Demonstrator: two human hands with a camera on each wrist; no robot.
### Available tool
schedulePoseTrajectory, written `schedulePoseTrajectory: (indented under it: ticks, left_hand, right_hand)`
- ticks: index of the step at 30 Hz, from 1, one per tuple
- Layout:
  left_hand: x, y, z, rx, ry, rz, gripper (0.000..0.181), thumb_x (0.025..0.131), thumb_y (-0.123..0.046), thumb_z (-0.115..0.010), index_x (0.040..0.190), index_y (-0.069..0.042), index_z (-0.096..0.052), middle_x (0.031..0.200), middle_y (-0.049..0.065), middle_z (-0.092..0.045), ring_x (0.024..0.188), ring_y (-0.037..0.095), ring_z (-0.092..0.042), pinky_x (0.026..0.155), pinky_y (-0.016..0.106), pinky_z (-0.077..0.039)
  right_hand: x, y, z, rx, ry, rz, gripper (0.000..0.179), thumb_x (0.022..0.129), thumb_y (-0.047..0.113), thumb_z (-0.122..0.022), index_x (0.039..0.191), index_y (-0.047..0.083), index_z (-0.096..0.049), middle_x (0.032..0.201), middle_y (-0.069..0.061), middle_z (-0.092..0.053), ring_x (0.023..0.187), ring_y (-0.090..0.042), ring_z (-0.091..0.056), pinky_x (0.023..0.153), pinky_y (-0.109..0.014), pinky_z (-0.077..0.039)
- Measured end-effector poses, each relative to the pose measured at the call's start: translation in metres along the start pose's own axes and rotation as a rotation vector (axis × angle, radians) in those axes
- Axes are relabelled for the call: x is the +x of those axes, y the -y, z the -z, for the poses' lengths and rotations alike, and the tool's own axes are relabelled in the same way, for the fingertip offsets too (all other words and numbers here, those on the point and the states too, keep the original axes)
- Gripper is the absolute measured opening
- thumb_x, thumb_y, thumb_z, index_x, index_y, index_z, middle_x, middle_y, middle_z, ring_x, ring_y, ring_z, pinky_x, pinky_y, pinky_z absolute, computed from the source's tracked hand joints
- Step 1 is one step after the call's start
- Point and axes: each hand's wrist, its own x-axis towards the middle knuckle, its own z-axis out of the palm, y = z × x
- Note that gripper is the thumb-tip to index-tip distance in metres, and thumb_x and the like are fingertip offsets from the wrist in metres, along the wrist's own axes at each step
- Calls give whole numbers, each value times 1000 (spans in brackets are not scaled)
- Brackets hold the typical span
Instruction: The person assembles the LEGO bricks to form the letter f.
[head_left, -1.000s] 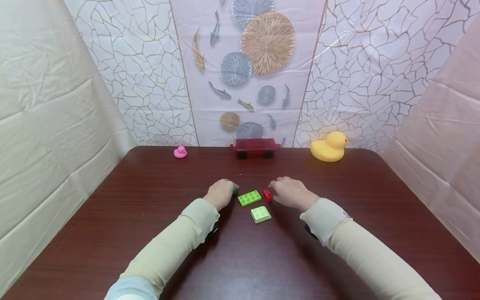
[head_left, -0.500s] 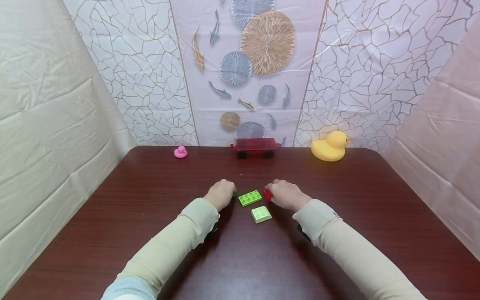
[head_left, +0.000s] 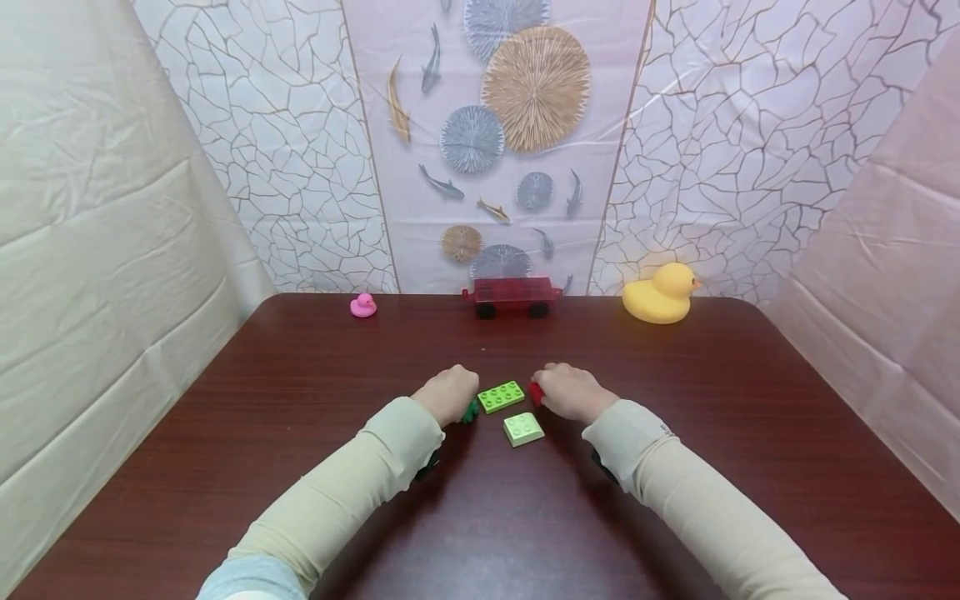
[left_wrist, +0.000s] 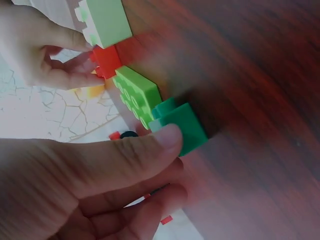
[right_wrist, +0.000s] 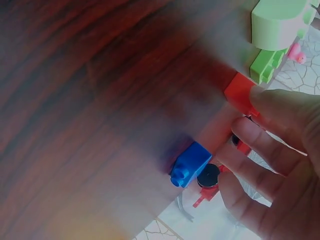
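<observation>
My left hand [head_left: 450, 393] pinches a dark green toy brick [left_wrist: 187, 131] between thumb and fingers, low over the table. My right hand [head_left: 572, 392] has thumb and forefinger at either side of a small red brick [left_wrist: 107, 62], gripping it where it sits on the table. Between the hands lies a flat lime green brick [head_left: 501, 397] with studs upward. Nearer the person sits a pale green brick [head_left: 523, 429] with a rounded edge. A blue brick [right_wrist: 192, 162] lies beyond the right fingers in the right wrist view, hidden by that hand in the head view.
Along the back edge of the dark wooden table [head_left: 480, 517] stand a small pink duck [head_left: 363, 306], a red wheeled toy wagon [head_left: 512, 297] and a large yellow duck [head_left: 660, 294]. Cloth hangings [head_left: 480, 192] enclose the back and sides.
My right hand has shifted left and taken hold of the red brick. The left hand has turned slightly, and the dark green brick has come nearer the person.
</observation>
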Motion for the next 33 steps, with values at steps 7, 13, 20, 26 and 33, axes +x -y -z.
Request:
schedulePoseTrajectory:
  ticks: [7, 13, 20, 26, 33]
  left_hand:
    - [-2, -3, 0, -3, 26, -18, 22, 64, 10, -65, 59, -9, -54, 63, 4, -51, 50, 14, -38, 43, 24, -34]
    - [-1, -3, -4, 10, 57, -44, 24, 64, 10, -64, 57, -10, -53, 59, 1, -48, 49, 13, -38, 44, 24, -33]
    - [-1, -2, -5, -113, 82, -96, 18, 63, -7, -76, 77, -11, -66, 72, -4, -57, 64, 9, -49, 56, 22, -41]
    - [-1, -7, -6, -197, 110, -115, 29, 66, -16, -74, 92, -9, -64, 76, -3, -57, 69, 10, -50, 62, 23, -41]
    - [2, -8, -9, -237, 99, -109, 26, 66, -17, -74, 88, -9, -63, 67, -5, -54, 63, 9, -49, 58, 22, -40]
  right_hand:
    - [-1, 0, 3, 18, 27, -21, 11, 73, 18, -66, 73, 11, -58, 72, -1, -48, 69, -20, -49, 54, -37, -43]
    - [-2, 0, 5, 40, 51, -35, 16, 72, 21, -68, 67, 14, -54, 71, 0, -48, 68, -18, -49, 54, -35, -42]
    - [-4, 0, 6, 48, 66, -40, 13, 72, 21, -68, 73, 12, -59, 72, 0, -48, 69, -18, -48, 54, -36, -42]
    - [-5, -1, 0, 41, 54, -17, 18, 73, 19, -68, 86, 9, -62, 76, -2, -50, 73, -20, -49, 56, -37, -43]
    - [-2, -1, 2, 50, 42, 0, 23, 73, 22, -69, 90, 8, -62, 75, -2, -53, 71, -18, -49, 58, -34, -43]
